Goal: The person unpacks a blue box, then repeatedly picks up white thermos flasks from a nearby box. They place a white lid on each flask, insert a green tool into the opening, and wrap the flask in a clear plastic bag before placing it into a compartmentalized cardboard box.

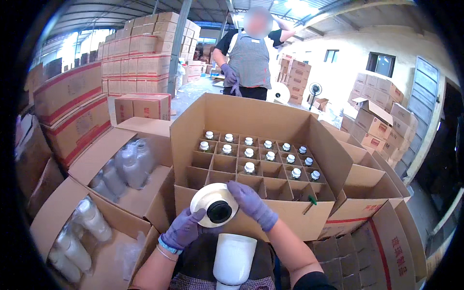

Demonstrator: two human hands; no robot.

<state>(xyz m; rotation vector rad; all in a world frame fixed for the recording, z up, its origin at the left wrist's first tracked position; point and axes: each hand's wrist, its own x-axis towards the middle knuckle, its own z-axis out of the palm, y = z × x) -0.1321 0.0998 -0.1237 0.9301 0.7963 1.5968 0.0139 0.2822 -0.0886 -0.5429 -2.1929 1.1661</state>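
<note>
In purple gloves, my left hand and my right hand grip opposite edges of a round cream-white lid-like piece with a raised black round centre. I hold it tilted in front of the near wall of a large open carton. Cardboard dividers split that carton into cells, and several glass bottles with white caps stand in them. Some nearer cells show no bottle. Below my hands, a white smooth bottle-shaped container rests at my lap; its lower end is partly out of view.
Open cartons at left hold plastic-wrapped white bottles. A small green-handled tool hangs at the big carton's near edge. Open cartons with dividers stand at right. Beyond, a person in a grey apron stands before stacked boxes.
</note>
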